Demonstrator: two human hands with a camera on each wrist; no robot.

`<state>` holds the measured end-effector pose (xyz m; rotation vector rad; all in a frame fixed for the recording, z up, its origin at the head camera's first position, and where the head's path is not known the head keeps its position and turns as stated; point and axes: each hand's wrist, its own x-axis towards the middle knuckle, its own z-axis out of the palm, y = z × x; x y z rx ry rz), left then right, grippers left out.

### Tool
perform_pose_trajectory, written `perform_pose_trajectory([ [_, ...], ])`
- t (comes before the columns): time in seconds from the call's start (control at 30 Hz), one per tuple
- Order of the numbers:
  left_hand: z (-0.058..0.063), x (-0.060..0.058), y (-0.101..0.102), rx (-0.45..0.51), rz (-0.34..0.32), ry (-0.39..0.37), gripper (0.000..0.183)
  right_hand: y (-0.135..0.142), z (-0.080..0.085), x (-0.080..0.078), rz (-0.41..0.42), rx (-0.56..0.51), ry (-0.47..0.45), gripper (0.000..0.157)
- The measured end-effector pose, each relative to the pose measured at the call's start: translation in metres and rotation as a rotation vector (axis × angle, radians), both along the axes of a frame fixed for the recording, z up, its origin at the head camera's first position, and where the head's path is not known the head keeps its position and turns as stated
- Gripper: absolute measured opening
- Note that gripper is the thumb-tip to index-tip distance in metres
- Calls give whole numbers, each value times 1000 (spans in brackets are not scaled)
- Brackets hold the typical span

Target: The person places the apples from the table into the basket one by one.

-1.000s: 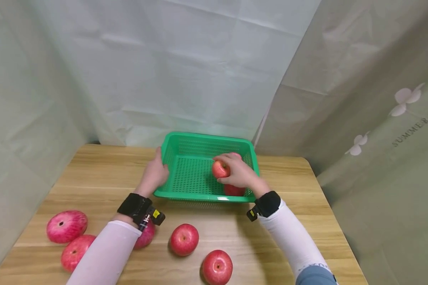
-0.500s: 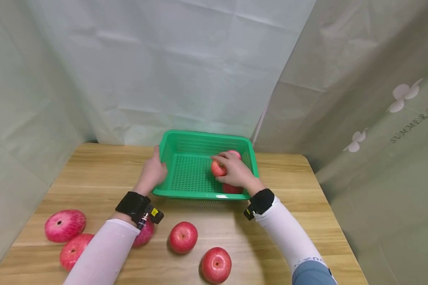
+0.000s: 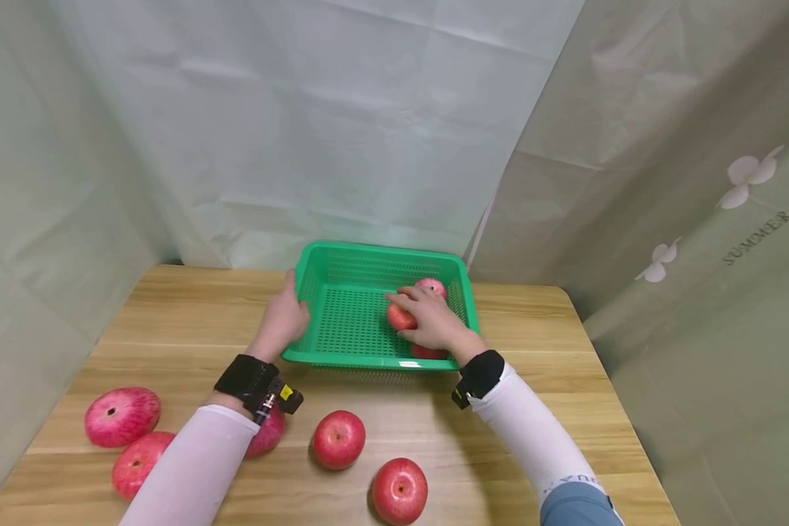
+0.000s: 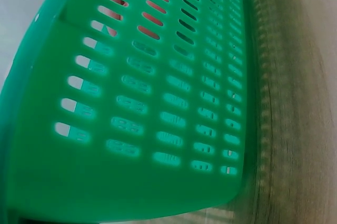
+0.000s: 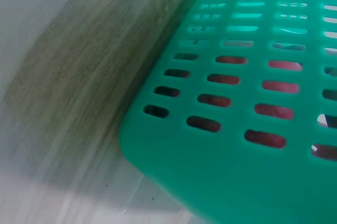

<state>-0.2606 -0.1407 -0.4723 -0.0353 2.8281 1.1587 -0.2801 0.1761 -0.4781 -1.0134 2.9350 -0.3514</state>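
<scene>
A green slotted plastic basket (image 3: 368,362) stands toward the back of the table. My left hand (image 3: 284,318) grips its left rim. Inside the basket's right part, my right hand (image 3: 435,321) holds a red apple (image 3: 399,316), with fingers over its top and thumb on the near side. Beyond that hand lies another apple (image 3: 432,286); a third apple (image 3: 427,352) is partly hidden beneath it. Both wrist views are filled by the basket's outer wall (image 4: 68,182), with red showing through slots. Neither wrist view shows a hand.
On the wooden table (image 3: 526,438) in front of the basket lie several more apples, including one near the middle (image 3: 338,439) and one nearer me (image 3: 399,491). Another apple (image 3: 267,432) is partly covered by my left wrist. A pale curtain (image 3: 342,146) hangs behind.
My right hand has shifted slightly left with its apple, and its fingers look straighter over it. More of the far apple shows. My left hand stays on the rim.
</scene>
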Motion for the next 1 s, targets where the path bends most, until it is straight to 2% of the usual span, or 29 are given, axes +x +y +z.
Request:
perform_pose_trajectory([
  [0.5, -1, 2, -3, 5, 7, -13, 77, -5, -4, -4, 39, 50, -18, 73],
  [0.8, -1, -2, -1, 27, 6, 6, 78, -2, -3, -5, 7, 34, -9, 74],
  [1.0, -4, -2, 0, 30, 8, -25, 78, 1, -6, -2, 5, 23, -27, 74],
])
